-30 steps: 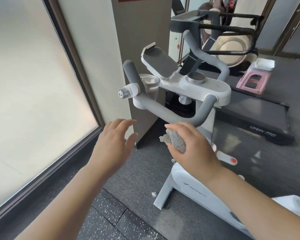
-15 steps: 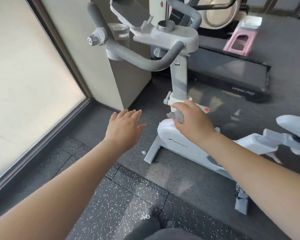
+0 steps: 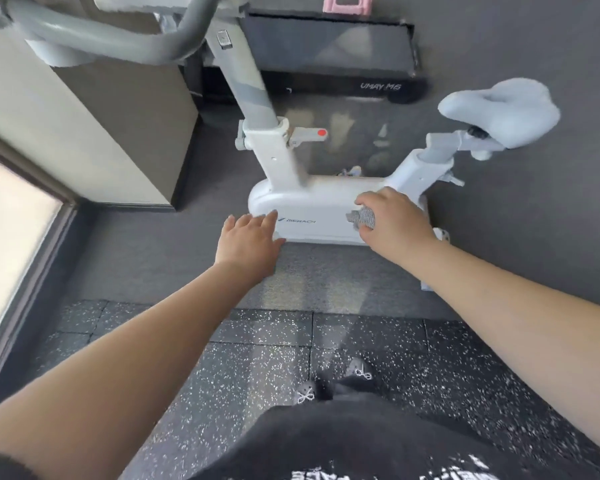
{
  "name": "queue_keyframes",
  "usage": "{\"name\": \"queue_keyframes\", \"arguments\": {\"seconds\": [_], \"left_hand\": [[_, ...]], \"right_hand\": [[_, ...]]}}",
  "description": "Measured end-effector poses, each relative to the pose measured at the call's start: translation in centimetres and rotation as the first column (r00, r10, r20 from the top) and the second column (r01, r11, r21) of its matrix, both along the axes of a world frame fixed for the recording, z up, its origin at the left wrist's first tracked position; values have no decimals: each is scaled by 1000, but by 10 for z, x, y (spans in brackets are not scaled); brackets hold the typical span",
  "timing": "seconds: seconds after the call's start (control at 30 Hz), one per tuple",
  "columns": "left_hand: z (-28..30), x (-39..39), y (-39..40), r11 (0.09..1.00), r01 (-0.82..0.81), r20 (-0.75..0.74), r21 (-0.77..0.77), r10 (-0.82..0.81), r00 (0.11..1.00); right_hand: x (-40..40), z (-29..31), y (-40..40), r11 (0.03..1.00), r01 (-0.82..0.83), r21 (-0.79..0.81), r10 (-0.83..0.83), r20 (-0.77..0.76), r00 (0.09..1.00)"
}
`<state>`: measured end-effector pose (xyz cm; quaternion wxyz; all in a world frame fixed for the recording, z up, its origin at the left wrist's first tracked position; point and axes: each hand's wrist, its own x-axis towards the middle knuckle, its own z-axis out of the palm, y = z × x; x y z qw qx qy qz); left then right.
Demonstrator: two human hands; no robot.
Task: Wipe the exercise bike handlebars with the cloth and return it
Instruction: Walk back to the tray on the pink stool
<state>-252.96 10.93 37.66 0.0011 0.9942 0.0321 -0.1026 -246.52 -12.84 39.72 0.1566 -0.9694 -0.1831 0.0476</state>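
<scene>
**Cloth in the right hand, low beside the bike body**

The right hand (image 3: 394, 220) has its fingers curled round a small grey cloth (image 3: 363, 218), bunched so that only a crumpled end shows under the knuckles. In this view hand and cloth lie over the white body of the exercise bike (image 3: 312, 206), near its rear end, just below where the seat post rises; whether the cloth touches the casing cannot be told. The left hand (image 3: 252, 242) is spread, fingers straight and loosely together, holding nothing. Its fingertips reach the front lower edge of the same white casing, beside the printed logo; whether they touch it or only overlap it in view cannot be told.

Both bare forearms stretch forward and down from the bottom corners of the picture. Above the hands the white front post climbs to the grey handlebars (image 3: 118, 39), cut off by the top edge and well apart from the cloth. The pale saddle (image 3: 499, 110) sits up to the right. Behind the bike lies a black treadmill (image 3: 326, 57) with white lettering, with a pink stool (image 3: 347, 3) at the top edge. The floor (image 3: 257, 358) nearest the person is dark speckled rubber tile. A frosted window (image 3: 11, 230) fills the left side.
</scene>
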Motion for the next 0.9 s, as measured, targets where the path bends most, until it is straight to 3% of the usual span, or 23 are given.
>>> {"name": "queue_keyframes", "arguments": {"seconds": [0.37,0.7,0.9], "left_hand": [[-26,4,-157,957,288,-84,-43,-291,953],[-40,19,-367,885,460,-63,-68,-464,884],[-44,32,-454,855,514,-62,-69,-518,853]], "right_hand": [[-63,-24,-166,948,315,-51,-318,-64,946],[-85,-38,-371,888,455,-74,-459,-55,887],[-82,-46,-457,855,513,-79,-518,-66,853]]}}
